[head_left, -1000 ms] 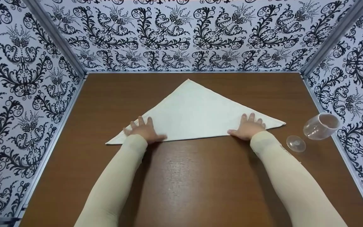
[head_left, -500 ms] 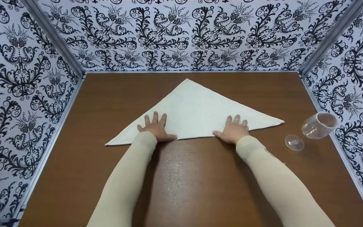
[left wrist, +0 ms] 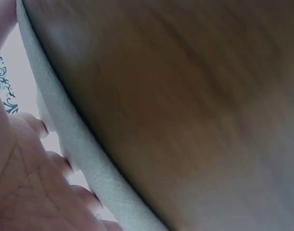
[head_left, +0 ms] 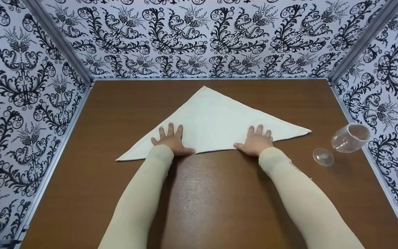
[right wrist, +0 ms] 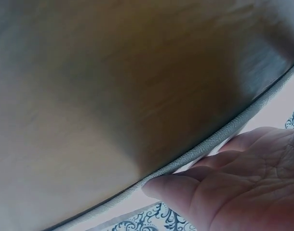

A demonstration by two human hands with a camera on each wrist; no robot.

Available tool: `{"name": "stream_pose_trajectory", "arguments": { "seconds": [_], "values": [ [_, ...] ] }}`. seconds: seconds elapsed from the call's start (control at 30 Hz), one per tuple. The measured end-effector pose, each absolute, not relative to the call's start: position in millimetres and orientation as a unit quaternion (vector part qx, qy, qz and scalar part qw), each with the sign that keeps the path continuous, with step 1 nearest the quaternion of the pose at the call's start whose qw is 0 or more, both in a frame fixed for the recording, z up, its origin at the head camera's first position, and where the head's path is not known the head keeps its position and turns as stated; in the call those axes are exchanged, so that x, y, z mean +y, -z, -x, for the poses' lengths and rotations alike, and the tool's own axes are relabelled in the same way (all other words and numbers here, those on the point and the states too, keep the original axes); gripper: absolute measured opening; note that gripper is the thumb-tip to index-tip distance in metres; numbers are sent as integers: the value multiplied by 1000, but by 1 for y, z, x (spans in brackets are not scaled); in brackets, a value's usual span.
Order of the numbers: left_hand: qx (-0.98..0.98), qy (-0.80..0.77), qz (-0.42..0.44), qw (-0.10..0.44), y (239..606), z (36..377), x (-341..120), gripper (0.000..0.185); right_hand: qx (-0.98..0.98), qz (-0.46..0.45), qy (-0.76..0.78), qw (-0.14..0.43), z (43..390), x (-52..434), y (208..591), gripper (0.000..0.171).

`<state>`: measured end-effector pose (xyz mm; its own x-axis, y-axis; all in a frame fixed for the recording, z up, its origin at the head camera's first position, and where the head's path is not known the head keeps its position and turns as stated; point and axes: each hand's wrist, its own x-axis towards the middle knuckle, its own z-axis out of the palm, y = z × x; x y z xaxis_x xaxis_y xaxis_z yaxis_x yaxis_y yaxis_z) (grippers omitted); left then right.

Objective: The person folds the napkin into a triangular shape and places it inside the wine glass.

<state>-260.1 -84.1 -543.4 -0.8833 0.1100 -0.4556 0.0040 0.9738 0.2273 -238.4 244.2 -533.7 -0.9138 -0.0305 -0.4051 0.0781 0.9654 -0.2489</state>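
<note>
Both hands (head_left: 171, 141) (head_left: 256, 142) flat, grip slack, on white triangular woven napkin (head_left: 216, 121).

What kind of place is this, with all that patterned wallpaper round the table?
Probably a small staged booth for filming hand work, not a home: black-and-white patterned panels close in a brown table on three sides, and it holds only a folded white cloth and a tipped-over wine glass.
</note>
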Motion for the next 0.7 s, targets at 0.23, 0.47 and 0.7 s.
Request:
{"name": "stream_pose_trajectory", "arguments": {
  "seconds": [0.23, 0.47, 0.7],
  "values": [
    [964, -131, -14, 230, 529, 246, -67, 121, 965, -5, 139, 220, 245, 254, 534, 112],
    [975, -91, -32, 201, 513, 255, -61, 104, 970, 5, 136, 200, 250, 248, 525, 102],
    [967, -55, -99, 226, 521, 276, -78, 113, 973, 28, 122, 192, 238, 217, 524, 104]
  ]
}}
